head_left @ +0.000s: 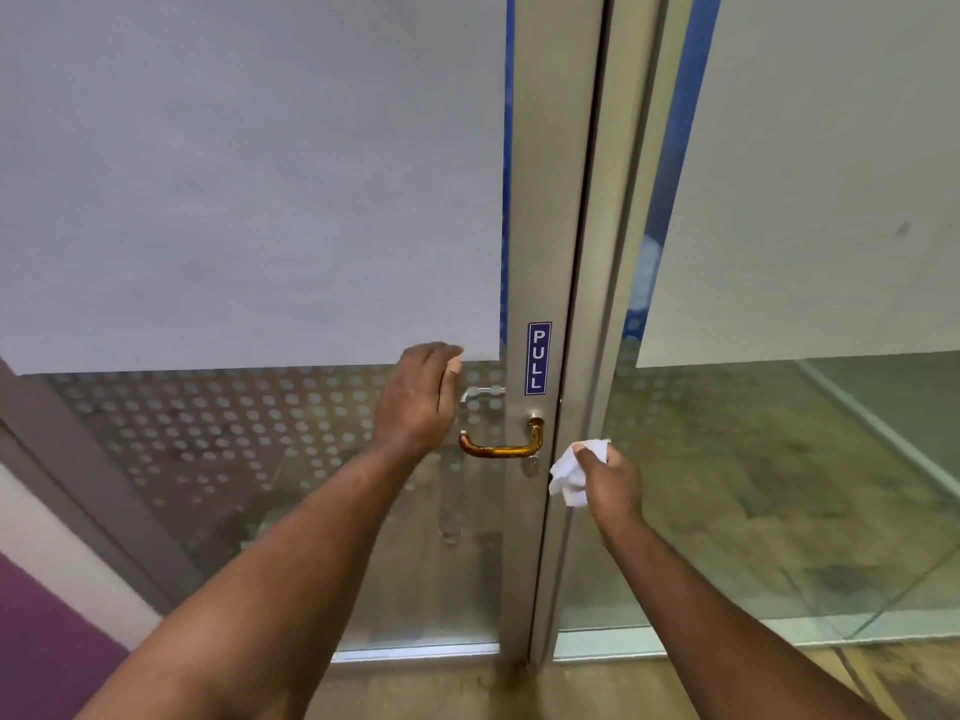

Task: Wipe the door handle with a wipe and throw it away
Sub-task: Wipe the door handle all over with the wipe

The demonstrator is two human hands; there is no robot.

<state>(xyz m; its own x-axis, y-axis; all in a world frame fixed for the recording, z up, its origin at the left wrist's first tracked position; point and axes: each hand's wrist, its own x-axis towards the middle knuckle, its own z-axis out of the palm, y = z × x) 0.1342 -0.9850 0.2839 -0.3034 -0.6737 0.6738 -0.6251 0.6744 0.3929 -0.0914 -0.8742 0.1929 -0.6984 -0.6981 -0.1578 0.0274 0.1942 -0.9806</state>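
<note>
The right hand [605,478] pinches a crumpled white wipe [574,472] just at four o'clock of the brass door handle [501,444], apparently poised to begin wiping. The left hand [418,394], fingers together and loosely curled, holding nothing, rests against the glass door [260,433] at ten o'clock of the handle, likely steadying it. The handle's long axis runs level, its free end pointing toward nine o'clock.

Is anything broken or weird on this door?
Nothing looks broken. The handle sits level, the PULL sign is straight, and the wipe in the right hand is just crumpled.
</note>
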